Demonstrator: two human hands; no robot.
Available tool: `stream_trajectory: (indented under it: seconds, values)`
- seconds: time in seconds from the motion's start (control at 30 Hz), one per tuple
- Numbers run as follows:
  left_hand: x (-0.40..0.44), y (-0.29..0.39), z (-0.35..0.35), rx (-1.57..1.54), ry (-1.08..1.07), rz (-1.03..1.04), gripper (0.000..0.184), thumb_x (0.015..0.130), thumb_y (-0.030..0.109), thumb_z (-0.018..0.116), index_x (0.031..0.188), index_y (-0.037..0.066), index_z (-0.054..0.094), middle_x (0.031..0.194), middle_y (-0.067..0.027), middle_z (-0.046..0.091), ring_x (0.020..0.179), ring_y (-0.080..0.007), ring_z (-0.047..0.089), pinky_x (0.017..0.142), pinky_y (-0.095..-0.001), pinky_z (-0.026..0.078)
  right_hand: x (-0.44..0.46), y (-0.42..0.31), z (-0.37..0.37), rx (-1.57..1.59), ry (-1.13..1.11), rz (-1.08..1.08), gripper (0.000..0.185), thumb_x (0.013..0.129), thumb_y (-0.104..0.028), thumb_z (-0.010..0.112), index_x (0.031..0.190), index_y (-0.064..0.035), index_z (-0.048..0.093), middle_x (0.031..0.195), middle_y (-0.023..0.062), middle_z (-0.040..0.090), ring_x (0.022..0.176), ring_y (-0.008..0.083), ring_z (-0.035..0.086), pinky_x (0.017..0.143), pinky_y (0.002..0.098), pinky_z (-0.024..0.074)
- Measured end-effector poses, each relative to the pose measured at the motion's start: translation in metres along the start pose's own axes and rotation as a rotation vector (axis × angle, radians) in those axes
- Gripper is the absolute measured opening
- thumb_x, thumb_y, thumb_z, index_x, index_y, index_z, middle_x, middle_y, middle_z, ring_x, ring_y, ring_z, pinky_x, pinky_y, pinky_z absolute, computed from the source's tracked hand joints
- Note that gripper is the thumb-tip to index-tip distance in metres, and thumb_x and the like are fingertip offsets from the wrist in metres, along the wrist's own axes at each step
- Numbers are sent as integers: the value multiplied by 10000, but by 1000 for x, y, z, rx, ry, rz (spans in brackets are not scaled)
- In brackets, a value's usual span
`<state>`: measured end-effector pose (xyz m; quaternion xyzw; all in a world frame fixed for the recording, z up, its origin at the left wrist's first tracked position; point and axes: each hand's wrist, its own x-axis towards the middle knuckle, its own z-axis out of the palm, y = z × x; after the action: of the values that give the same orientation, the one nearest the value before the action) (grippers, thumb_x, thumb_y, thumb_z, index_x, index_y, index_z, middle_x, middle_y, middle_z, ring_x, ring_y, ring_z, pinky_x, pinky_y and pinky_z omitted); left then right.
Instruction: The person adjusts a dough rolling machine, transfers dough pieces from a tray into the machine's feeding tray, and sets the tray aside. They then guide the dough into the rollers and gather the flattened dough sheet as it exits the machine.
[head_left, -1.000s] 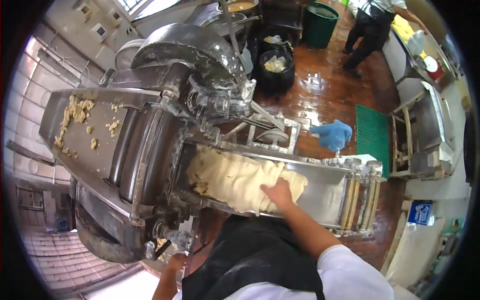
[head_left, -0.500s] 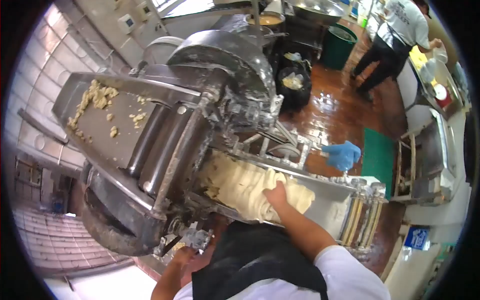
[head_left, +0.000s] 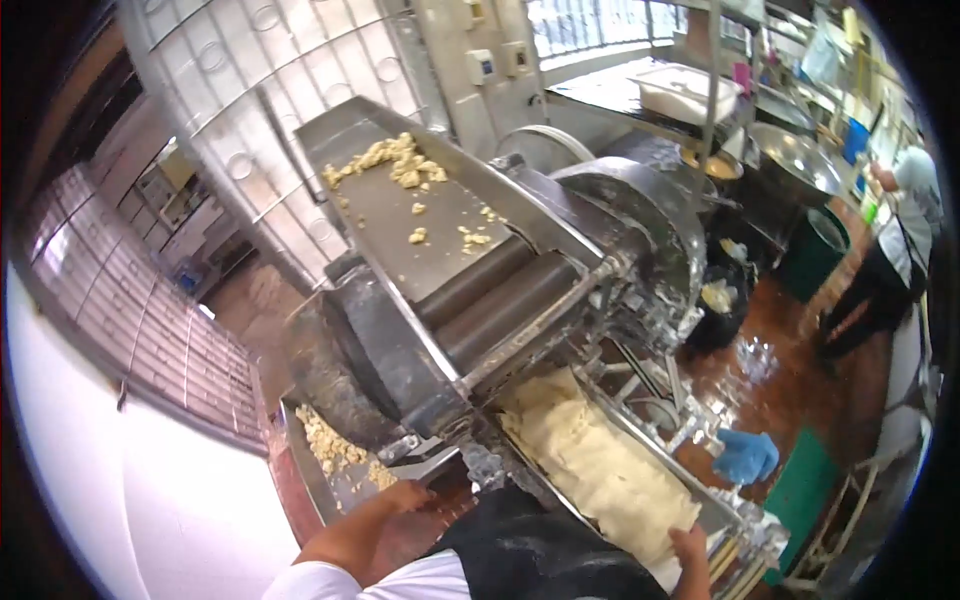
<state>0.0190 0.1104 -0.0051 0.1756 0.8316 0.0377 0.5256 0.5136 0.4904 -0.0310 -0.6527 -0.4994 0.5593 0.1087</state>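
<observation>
A long sheet of pale dough (head_left: 600, 455) lies in the metal trough (head_left: 715, 512) below the rollers of a dough sheeter (head_left: 520, 300). My right hand (head_left: 688, 548) is at the near right end of the sheet, its fingers closed on the dough's edge. My left hand (head_left: 408, 496) is low beside the machine, next to a side tray (head_left: 312, 488) of dough crumbs (head_left: 335, 450). Its fingers look loosely stretched, and I see nothing in them. More dough pieces (head_left: 400, 160) lie in the sheeter's upper hopper (head_left: 385, 235).
A blue glove (head_left: 746, 457) hangs beside the trough. Beyond it are a green mat (head_left: 808, 490), a green bin (head_left: 815, 255) and a person (head_left: 895, 235) at the right. A white lidded container (head_left: 690, 95) stands on the back table. Barred gates (head_left: 150, 310) line the left.
My view has swung left. The bunched dough now lies flatter and longer along the trough. My right hand has shifted from the top of the dough to its near end.
</observation>
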Motion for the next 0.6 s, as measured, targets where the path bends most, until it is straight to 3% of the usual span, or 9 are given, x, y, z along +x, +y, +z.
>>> stream_trajectory:
  seconds: [0.1, 0.2, 0.23, 0.3, 0.33, 0.37, 0.47, 0.57, 0.6]
  values:
    - [-61, 20, -21, 517, 115, 481, 385, 866, 433, 545, 1006, 100, 679, 956, -163, 668, 801, -284, 648, 741, -415, 523, 31, 28, 0, -162, 23, -83, 550, 640, -7, 705, 1159, 64, 540, 1023, 156, 651, 858, 272, 648, 750, 361, 507]
    - [-9, -69, -38, 310, 393, 567, 388, 880, 407, 519, 1022, 78, 670, 908, -137, 666, 779, -255, 644, 710, -390, 527, 7, -7, 6, -426, 365, -365, 552, 717, -142, 717, 1186, 79, 528, 1166, 209, 583, 1084, 296, 565, 929, 363, 428]
    - [-23, -70, -54, -96, 437, 308, 379, 882, 380, 508, 1021, 63, 660, 907, -129, 668, 787, -251, 650, 690, -384, 530, 18, -2, 8, -472, 564, -533, 587, 715, -93, 725, 1225, 83, 493, 1175, 242, 551, 1072, 345, 564, 959, 362, 421]
    - [-30, -80, -111, -654, 531, -49, 378, 870, 362, 513, 966, 23, 647, 891, -100, 669, 786, -223, 653, 630, -360, 532, 12, -37, 5, -330, 519, -543, 534, 756, -95, 699, 1226, 64, 502, 1159, 219, 560, 1045, 309, 575, 945, 355, 433]
    - [-32, -79, -139, -942, 731, 110, 395, 851, 388, 539, 921, 15, 652, 872, -118, 667, 730, -222, 639, 596, -354, 520, 8, -62, 6, -256, 500, -551, 507, 777, -96, 686, 1227, 55, 506, 1150, 207, 565, 1031, 291, 581, 938, 351, 440]
    - [-50, -68, -179, -647, 940, 118, 399, 861, 397, 528, 882, 16, 644, 808, -113, 642, 643, -209, 591, 532, -338, 460, 2, -84, 11, -127, 466, -575, 478, 792, -96, 674, 1218, 47, 512, 1147, 193, 566, 1021, 266, 578, 928, 345, 444]
    - [-71, -28, -295, -858, 1550, 479, 414, 898, 443, 524, 794, 49, 599, 637, -31, 529, 513, -172, 464, 461, -352, 345, -30, -152, 47, 189, 334, -676, 392, 827, -92, 641, 1184, 30, 533, 1133, 151, 573, 994, 194, 567, 899, 325, 456]
    - [-142, 45, -393, -1044, 1320, 791, 350, 913, 360, 547, 853, 19, 595, 739, -37, 574, 656, -128, 525, 585, -280, 416, -93, -225, 104, 293, 234, -850, 316, 838, -80, 626, 1127, 25, 556, 1112, 124, 586, 979, 155, 556, 872, 310, 461]
    - [-146, 56, -431, -906, 1436, 822, 346, 918, 340, 545, 896, 0, 603, 793, -59, 602, 724, -144, 555, 650, -278, 435, -126, -252, 128, 268, 244, -923, 298, 836, -81, 626, 1107, 26, 563, 1102, 121, 591, 974, 156, 556, 864, 310, 462]
